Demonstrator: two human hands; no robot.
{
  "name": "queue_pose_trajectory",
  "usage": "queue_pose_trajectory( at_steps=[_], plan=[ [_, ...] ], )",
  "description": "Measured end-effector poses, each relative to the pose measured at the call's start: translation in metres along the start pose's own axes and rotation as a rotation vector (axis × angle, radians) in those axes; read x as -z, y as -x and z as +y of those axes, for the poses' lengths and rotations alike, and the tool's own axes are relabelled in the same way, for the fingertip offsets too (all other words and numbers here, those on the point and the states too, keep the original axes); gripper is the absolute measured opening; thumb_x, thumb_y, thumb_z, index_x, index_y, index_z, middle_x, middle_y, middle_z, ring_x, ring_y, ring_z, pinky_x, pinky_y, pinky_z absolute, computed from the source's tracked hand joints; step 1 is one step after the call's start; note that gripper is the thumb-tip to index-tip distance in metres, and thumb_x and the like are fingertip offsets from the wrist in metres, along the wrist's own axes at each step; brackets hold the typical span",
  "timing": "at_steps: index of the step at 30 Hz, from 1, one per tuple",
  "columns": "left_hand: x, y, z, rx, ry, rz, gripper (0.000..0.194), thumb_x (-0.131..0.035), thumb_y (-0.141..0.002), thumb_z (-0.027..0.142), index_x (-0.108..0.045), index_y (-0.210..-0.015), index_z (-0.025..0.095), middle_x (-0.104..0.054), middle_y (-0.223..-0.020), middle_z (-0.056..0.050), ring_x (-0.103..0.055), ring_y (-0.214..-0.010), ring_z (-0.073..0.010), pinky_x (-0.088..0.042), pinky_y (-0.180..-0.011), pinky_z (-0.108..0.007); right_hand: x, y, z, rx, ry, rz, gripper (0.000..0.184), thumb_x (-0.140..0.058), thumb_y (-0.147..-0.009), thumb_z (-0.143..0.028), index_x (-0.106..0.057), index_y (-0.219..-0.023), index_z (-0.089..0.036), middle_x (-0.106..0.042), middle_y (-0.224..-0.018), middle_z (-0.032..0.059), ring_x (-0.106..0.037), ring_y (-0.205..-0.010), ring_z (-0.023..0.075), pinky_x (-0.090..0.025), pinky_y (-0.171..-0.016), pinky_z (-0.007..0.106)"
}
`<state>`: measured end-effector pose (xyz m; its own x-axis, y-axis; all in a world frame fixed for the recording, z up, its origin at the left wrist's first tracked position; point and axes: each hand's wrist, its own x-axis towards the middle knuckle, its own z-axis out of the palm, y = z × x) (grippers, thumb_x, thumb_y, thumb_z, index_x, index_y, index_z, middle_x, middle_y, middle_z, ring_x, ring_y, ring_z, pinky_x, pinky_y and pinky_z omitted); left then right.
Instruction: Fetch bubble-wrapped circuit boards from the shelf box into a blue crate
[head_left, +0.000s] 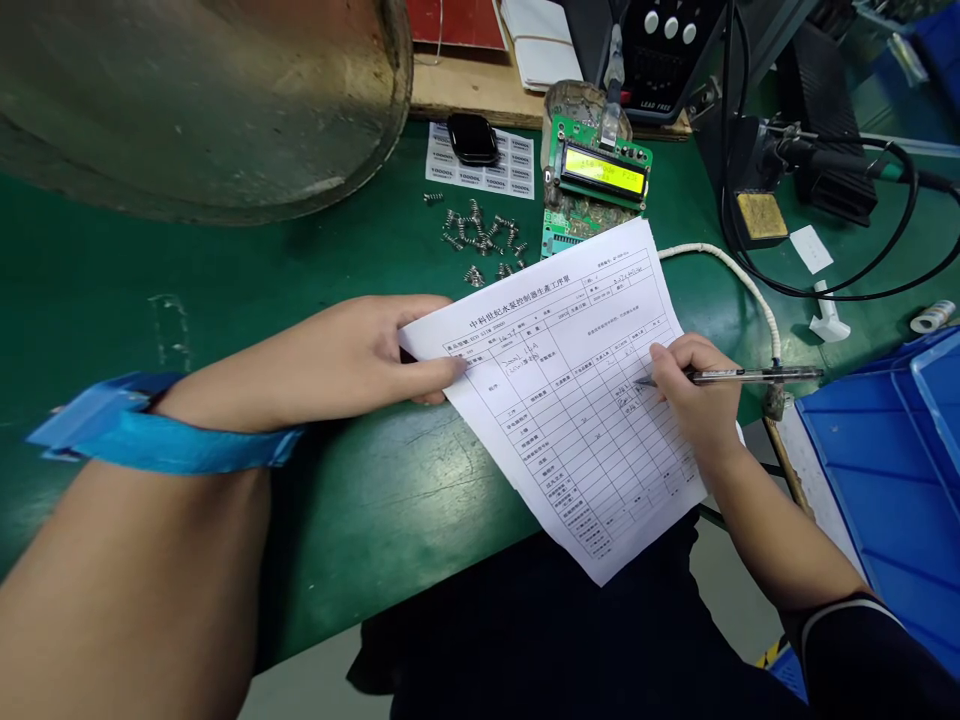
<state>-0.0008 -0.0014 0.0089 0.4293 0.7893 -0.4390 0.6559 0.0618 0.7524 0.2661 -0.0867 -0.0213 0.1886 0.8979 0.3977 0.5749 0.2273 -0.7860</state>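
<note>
A printed paper form [540, 400] with a table and some handwriting lies tilted across the front edge of the green table. My left hand [405, 355] pinches its upper left corner between thumb and fingers. Over the form's right side, my right hand [694, 400] is closed round a pen [750, 376], whose tip is at the handwritten entries. A blue band is on my left wrist. Just beyond the paper stands a green circuit board [559, 215] with a lit yellow-green display [604, 175]. Small metal springs [480, 235] lie loose to its left.
A label sheet [517, 165] lies behind the springs with a black smartwatch-like object [472, 138] on it. A large round metal shade [300, 110] hangs at upper left. Black cables [825, 295], a yellow sponge [761, 215] and blue bins [892, 450] occupy the right.
</note>
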Motion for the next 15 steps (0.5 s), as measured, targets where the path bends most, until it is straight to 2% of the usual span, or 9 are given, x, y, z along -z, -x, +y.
queue_pose_trajectory(
  at_steps=[4,15],
  plan=[
    [0.0007,-0.0006,-0.0017,0.024,0.008,-0.033,0.066,-0.060,-0.058,0.051,-0.060,-0.117,0.022,-0.072,-0.091,0.000,-0.067,-0.080,-0.0218,-0.054,-0.061,-0.026,0.0012,-0.0013,0.0006,-0.039,0.026,0.035,0.037,-0.060,-0.081,-0.019,-0.041,-0.049,-0.022,-0.043,-0.050,-0.0045,-0.045,-0.052,0.0112,-0.040,-0.055,0.030],
    [0.0008,0.0013,0.0029,0.035,0.030,-0.032,0.064,-0.061,-0.057,0.050,-0.061,-0.114,0.022,-0.072,-0.087,0.001,-0.067,-0.073,-0.0190,-0.052,-0.058,-0.023,0.0006,-0.0019,0.0006,-0.050,0.031,0.031,0.038,-0.059,-0.081,-0.019,-0.040,-0.049,-0.021,-0.042,-0.049,-0.0047,-0.044,-0.051,0.0109,-0.039,-0.054,0.029]
  ],
)
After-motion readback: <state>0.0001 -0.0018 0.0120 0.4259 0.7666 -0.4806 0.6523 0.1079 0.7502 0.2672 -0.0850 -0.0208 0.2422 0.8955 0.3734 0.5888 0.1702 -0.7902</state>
